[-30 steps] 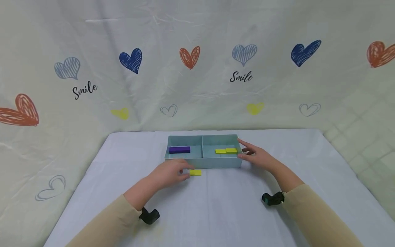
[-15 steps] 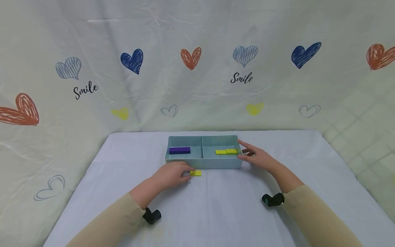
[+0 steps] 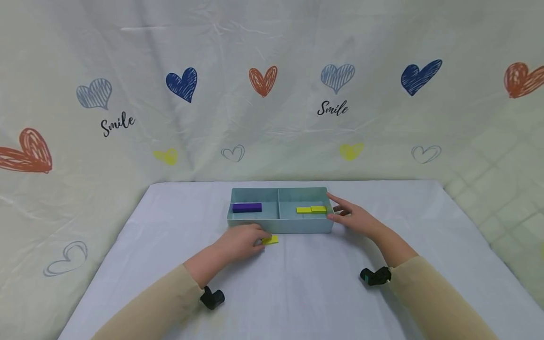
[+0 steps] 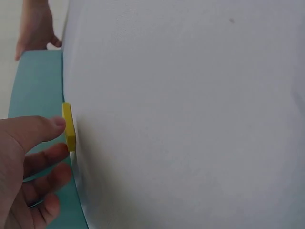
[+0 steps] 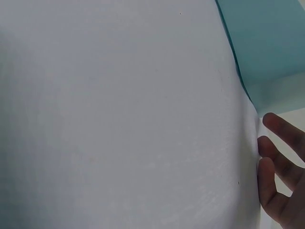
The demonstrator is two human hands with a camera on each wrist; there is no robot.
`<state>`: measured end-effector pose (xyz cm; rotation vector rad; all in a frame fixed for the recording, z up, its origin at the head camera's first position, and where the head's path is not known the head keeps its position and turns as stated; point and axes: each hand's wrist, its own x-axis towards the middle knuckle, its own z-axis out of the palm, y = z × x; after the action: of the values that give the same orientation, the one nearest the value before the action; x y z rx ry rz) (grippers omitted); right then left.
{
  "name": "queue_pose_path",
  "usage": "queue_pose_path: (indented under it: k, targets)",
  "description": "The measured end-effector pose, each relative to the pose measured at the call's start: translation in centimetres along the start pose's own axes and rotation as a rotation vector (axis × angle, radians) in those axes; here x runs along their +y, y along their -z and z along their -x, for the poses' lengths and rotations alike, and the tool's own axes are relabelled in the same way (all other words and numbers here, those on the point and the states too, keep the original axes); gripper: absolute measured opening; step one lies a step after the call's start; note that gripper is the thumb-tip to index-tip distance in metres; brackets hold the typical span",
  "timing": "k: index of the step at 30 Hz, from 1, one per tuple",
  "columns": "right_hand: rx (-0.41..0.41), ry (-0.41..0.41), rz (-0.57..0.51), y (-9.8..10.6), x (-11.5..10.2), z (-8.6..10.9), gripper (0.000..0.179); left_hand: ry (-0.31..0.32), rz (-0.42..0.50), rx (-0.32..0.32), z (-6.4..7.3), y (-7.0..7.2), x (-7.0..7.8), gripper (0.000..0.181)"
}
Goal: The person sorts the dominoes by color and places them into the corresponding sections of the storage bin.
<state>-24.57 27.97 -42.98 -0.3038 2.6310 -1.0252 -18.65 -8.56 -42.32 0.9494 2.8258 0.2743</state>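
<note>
In the head view, my left hand (image 3: pixel 242 243) is in front of a pale teal two-compartment box (image 3: pixel 278 226). Thumb and a finger pinch a small flat yellow block (image 4: pixel 69 126), which stands on edge in the left wrist view; the other fingers are loosely bent. My right hand (image 3: pixel 357 218) is at the box's right end, its fingers spread and relaxed, with fingertips at the end's front and back corners. A purple block (image 3: pixel 247 208) lies in the left compartment. Two yellow blocks (image 3: pixel 311 209) lie end to end in the right one.
A divider (image 3: pixel 278 203) splits the box. White cloth (image 3: pixel 293 283) covers the table, and a light curtain (image 3: pixel 289 127) printed with hearts hangs behind it. Each wrist carries a small black camera, the left one (image 3: pixel 212 298) and the right one (image 3: pixel 376 276).
My left hand has moved slightly right and closed its fingertips on the yellow block, which now sits tilted instead of flat. My right hand has stayed at the box's end.
</note>
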Motion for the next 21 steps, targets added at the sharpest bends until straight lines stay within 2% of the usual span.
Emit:
queue_pose_path:
  k: [10,21]
  targets:
    - [0.006,0.004,0.010,-0.17,0.21,0.04,0.081,-0.020,-0.003,-0.022,-0.25,-0.17,0.73,0.031]
    - [-0.001,0.004,0.002,-0.09,0.01,0.22,0.080,-0.065,-0.009,0.019,0.02,-0.34,0.46,0.029]
